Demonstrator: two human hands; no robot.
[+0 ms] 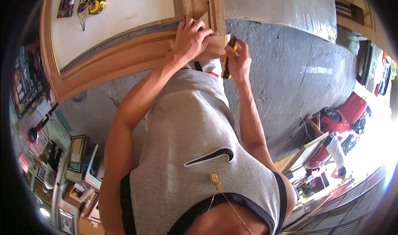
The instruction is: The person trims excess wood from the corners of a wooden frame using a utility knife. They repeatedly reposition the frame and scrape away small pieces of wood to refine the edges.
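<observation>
A large picture frame (124, 57) has its brown edges wrapped in cardboard around a white panel (128, 11). At its near right corner my left hand (190, 40) presses down with bent fingers, closed on the cardboard (215, 46) there. Just right of that corner, my right hand (239, 60) is closed around a yellow and black utility knife (226, 63). The knife is held upright in the picture, its upper end beside the cardboard edge. Whether its blade is out I cannot tell.
On the white panel lie a yellow tape measure (97, 5) and other hand tools. A plastic-wrapped slab (282, 9) stands at the far right above the grey floor (286, 69). Cluttered shelves (76, 160) line the left; a person's leg (335, 152) and a red vehicle (348, 110) are at right.
</observation>
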